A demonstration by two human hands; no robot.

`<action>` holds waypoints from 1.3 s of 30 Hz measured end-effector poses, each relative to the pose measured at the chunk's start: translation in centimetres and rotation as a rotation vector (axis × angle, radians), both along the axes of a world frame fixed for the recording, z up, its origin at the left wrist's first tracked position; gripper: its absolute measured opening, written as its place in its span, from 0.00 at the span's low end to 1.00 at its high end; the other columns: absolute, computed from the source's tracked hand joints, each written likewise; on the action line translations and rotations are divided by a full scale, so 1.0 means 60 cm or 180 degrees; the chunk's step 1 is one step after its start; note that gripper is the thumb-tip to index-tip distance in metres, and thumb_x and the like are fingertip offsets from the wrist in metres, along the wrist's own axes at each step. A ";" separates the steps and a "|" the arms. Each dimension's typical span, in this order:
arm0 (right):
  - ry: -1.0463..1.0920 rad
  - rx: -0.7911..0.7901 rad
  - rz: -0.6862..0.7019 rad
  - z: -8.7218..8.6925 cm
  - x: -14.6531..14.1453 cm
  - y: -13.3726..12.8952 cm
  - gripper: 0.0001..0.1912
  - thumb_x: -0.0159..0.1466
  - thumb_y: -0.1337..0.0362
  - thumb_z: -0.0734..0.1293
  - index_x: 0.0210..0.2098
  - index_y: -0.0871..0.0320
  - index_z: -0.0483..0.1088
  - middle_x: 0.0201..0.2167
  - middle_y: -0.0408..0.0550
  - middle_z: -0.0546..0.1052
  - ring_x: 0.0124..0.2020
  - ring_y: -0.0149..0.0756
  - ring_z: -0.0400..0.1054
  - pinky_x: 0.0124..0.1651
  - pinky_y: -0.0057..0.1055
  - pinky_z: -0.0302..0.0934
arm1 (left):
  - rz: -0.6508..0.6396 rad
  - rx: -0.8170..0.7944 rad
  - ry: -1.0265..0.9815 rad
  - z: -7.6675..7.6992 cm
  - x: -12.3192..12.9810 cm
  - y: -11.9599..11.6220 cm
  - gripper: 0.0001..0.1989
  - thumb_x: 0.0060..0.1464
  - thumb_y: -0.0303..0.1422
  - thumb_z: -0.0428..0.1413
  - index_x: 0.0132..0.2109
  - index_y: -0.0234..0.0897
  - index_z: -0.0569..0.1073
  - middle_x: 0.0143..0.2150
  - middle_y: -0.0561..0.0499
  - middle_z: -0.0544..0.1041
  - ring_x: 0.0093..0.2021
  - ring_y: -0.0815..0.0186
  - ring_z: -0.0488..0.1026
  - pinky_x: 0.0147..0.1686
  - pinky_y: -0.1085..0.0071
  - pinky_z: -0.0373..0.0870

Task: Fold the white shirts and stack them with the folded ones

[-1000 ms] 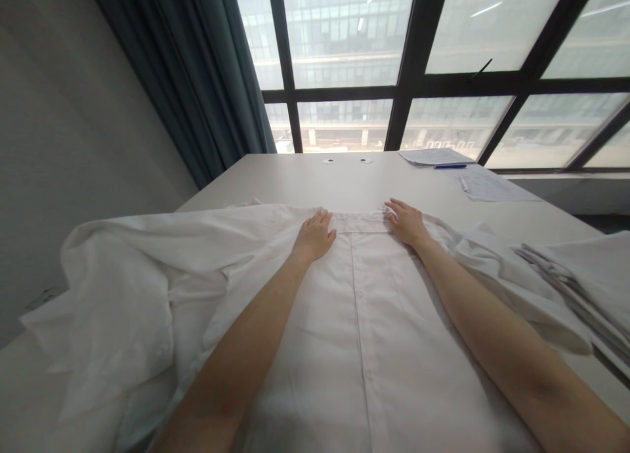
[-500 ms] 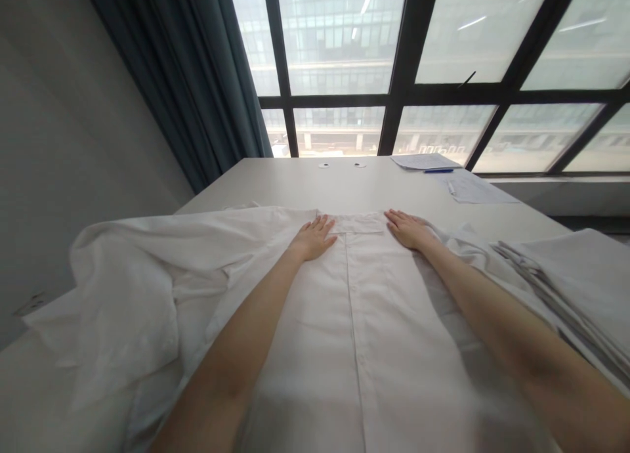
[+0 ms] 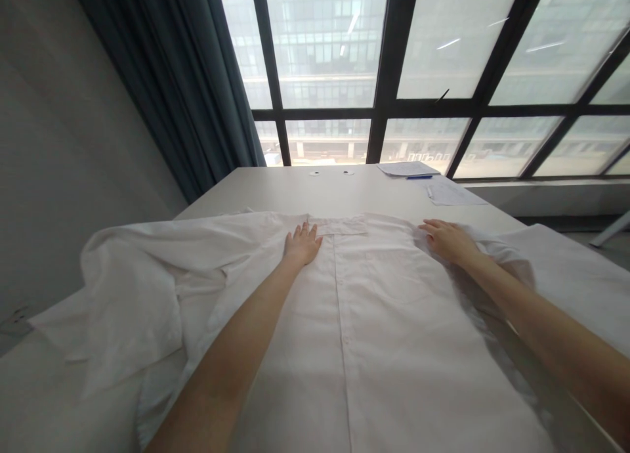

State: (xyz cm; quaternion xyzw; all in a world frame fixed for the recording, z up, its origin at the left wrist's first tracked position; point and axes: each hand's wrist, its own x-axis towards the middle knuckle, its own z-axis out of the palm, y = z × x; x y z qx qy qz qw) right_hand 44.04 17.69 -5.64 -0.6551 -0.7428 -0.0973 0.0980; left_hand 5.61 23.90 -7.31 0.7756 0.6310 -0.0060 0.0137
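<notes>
A long-sleeved white shirt (image 3: 384, 348) lies spread front up on the table, its collar band at the far end and its button placket running toward me. My left hand (image 3: 302, 244) lies flat on it just left of the collar, fingers spread, holding nothing. Out by the shoulder on the right, my right hand (image 3: 450, 241) rests open on the cloth with its fingers stretched toward the collar. The left sleeve (image 3: 142, 256) is bunched in loose folds. A chest pocket shows faintly right of the placket.
Beyond the shirt, the white table (image 3: 275, 187) bears papers (image 3: 408, 169), a blue pen (image 3: 419, 176) and another sheet (image 3: 455, 194). More white cloth (image 3: 575, 269) lies at the right. A dark curtain (image 3: 182, 92) and a framed window stand behind.
My right hand has slid from beside the collar outward to the right shoulder, and the shirt's right front lies wider and flatter. My left hand stays by the collar. The view has shifted slightly.
</notes>
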 end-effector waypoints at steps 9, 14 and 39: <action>0.0220 -0.0256 0.0848 -0.042 -0.131 -0.119 0.25 0.70 0.55 0.54 0.62 0.54 0.66 0.64 0.50 0.67 0.65 0.44 0.59 0.64 0.43 0.56 | -0.0728 0.0095 0.0020 -0.009 -0.002 -0.157 0.30 0.68 0.47 0.36 0.71 0.40 0.49 0.74 0.44 0.45 0.73 0.56 0.42 0.67 0.50 0.46; 0.0007 -0.0566 0.0496 -0.058 -0.146 -0.144 0.31 0.71 0.49 0.47 0.69 0.51 0.54 0.70 0.46 0.54 0.70 0.46 0.46 0.68 0.52 0.45 | -0.1050 0.0089 0.0063 -0.005 -0.047 -0.207 0.29 0.68 0.46 0.38 0.71 0.43 0.50 0.74 0.44 0.45 0.73 0.54 0.42 0.67 0.49 0.46; 0.0170 -0.0735 0.0175 -0.049 -0.249 -0.061 0.31 0.71 0.49 0.47 0.70 0.51 0.50 0.71 0.46 0.51 0.71 0.43 0.44 0.68 0.48 0.42 | -0.0548 0.0140 0.0144 -0.009 -0.078 -0.149 0.32 0.67 0.47 0.36 0.71 0.34 0.51 0.73 0.41 0.46 0.72 0.53 0.45 0.67 0.51 0.48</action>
